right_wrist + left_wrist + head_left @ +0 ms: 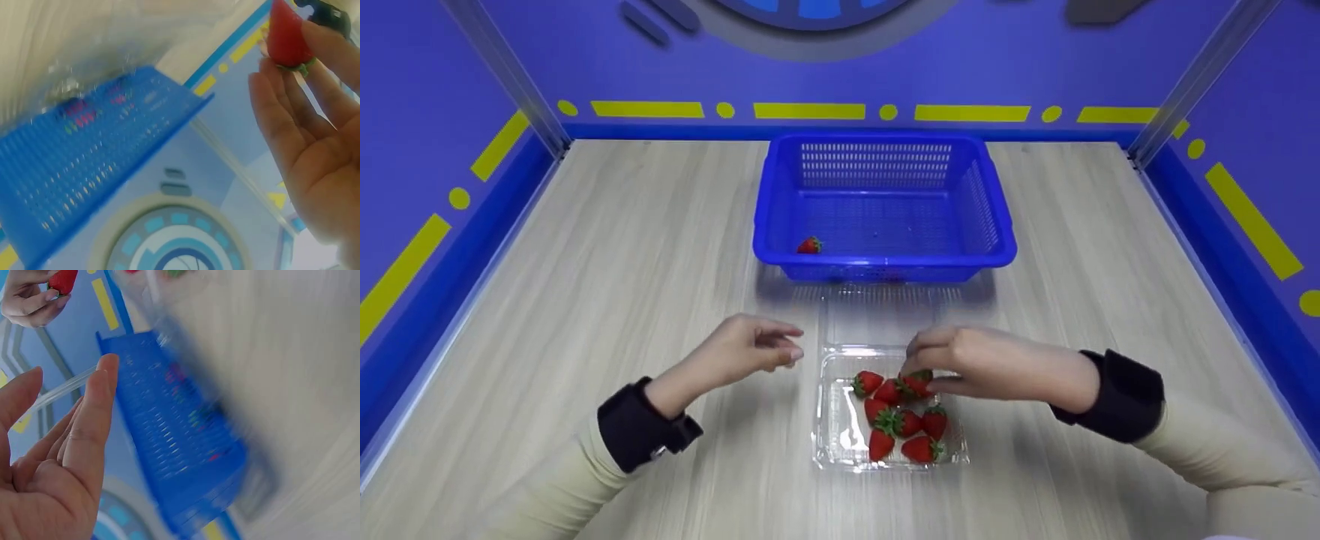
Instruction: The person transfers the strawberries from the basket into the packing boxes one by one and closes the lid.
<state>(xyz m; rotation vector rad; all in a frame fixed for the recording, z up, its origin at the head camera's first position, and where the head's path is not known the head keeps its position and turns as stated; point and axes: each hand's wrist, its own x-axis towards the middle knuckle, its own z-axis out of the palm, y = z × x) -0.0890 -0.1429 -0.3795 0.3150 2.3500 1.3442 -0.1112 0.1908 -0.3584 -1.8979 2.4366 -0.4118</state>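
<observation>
My right hand (960, 364) pinches a red strawberry (286, 35) by its leafy end, between thumb and fingers. It hovers over the back right part of a clear plastic clamshell box (831, 442). Several strawberries (880, 445) lie loosely in that box, most with green leaves showing. To the box's left, my left hand (746, 345) is held in the air with nothing in it, thumb and fingers apart. Its palm (50, 495) shows in the left wrist view.
A blue slotted basket (885, 261) stands behind the box, with a strawberry (809, 245) at its front left. The box's clear lid (877, 319) lies folded back toward the basket. Blue panels (840, 82) with yellow marks border the wooden table (660, 247).
</observation>
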